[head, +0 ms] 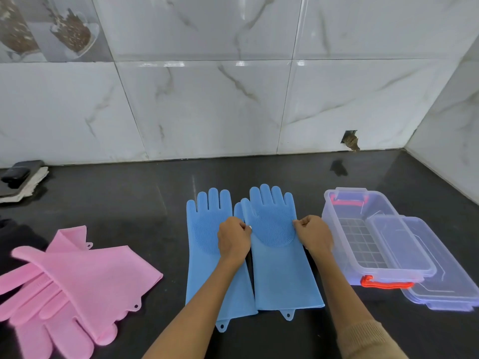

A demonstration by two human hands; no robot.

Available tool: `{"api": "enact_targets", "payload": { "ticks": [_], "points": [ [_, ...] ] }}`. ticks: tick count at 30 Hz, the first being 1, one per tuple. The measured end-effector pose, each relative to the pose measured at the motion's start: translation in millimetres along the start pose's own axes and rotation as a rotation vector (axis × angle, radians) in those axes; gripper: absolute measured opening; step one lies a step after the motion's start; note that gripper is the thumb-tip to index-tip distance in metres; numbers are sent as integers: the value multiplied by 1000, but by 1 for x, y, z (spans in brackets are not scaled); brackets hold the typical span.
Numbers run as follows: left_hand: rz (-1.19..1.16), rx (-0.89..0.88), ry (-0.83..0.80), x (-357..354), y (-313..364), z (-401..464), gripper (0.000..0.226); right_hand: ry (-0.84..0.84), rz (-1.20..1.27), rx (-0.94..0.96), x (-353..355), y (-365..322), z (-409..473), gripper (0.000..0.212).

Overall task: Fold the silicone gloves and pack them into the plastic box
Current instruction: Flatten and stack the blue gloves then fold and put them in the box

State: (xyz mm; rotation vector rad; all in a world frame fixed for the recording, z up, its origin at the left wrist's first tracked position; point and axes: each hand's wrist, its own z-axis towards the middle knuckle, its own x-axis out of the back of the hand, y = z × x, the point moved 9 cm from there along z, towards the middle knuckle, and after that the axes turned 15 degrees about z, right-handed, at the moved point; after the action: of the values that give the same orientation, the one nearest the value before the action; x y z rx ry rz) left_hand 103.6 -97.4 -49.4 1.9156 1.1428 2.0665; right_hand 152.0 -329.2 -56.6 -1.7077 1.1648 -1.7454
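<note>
Both hands curled and pinching: left hand (233, 238) and right hand (313, 233) nipping opposite edges of the right-hand blue glove (278, 257), probably squaring it for folding. Plastic box (334, 226) open at three o'clock, ready; pink gloves (77, 275) heaped at nine o'clock on the worktop (129, 203).

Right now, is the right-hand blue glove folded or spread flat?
Spread flat: the right-hand blue glove lies full length, fingers to cuff, on the counter.

Dark counter (129, 203) (glossy): blue gloves (282, 275), pink gloves (77, 275), plastic box (363, 242).
</note>
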Motion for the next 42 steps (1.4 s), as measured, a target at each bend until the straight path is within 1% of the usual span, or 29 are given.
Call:
{"api": "enact_targets", "payload": {
  "ticks": [4,8,16,19,21,23,24,25,26,28,29,31,32,33,35,38,40,42],
  "points": [
    [54,7,57,6,0,-4,21,50,-35,30,3,-3,-1,25],
    [83,12,74,9,-3,-5,18,55,-22,57,4,-3,0,16],
    [95,98,169,26,-20,-15,18,41,-36,121,-2,-12,-7,24],
    [79,131,208,36,-29,-15,18,4,-51,121,-8,-17,-10,25],
    [48,82,192,37,-28,-14,15,-9,-73,98,-9,-21,-14,26],
    [-33,8,171,38,-24,-14,16,57,-75,97,-4,-32,-23,26],
    [-86,-1,190,44,-24,-16,18,105,-49,129,-1,-41,-29,27],
    [-117,20,239,54,-27,-17,20,131,5,178,-2,-51,-38,28],
    [-114,69,309,66,-34,-19,21,111,79,222,-9,-62,-47,28],
    [-32,224,401,89,-56,-22,22,-33,175,270,-36,-80,-66,25],
    [19,306,385,95,-71,-20,27,-120,162,272,-55,-86,-75,26],
    [133,423,225,94,-98,-12,45,-228,77,256,-86,-91,-87,34],
    [167,432,129,89,-107,-8,52,-235,42,248,-97,-92,-90,35],
    [181,399,55,82,-111,-3,53,-221,24,242,-104,-92,-93,33],
    [188,261,-11,71,-108,5,40,-170,18,222,-109,-93,-95,26],
    [187,154,16,73,-100,8,22,-138,8,200,-111,-96,-95,22],
    [84,125,35,77,-97,7,16,-173,18,206,-117,-97,-92,19],
    [-101,165,13,76,-99,4,16,-217,81,241,-122,-103,-89,20]
  ]
}}
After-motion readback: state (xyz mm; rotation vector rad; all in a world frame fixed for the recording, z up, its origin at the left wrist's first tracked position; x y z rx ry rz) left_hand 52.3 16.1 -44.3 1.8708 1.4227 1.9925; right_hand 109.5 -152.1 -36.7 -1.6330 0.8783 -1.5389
